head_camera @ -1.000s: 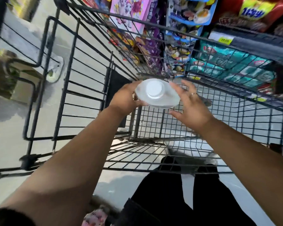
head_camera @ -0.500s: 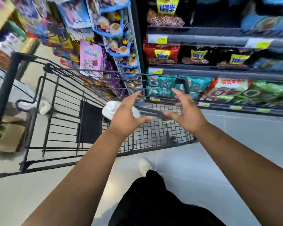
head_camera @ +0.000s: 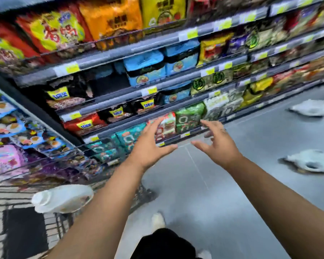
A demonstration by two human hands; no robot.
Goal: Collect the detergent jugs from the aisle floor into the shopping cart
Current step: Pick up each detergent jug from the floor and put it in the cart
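While both arms reach forward above the aisle floor point(head_camera: 213, 193), the left hand point(head_camera: 150, 146) and right hand point(head_camera: 219, 144) hold nothing, each grip wide with fingers spread. One white detergent jug point(head_camera: 64, 199) lies sideways in the shopping cart point(head_camera: 0, 199), lower left; a second jug point(head_camera: 309, 161) and third jug point(head_camera: 310, 110) lie on the floor at right, well apart from both hands.
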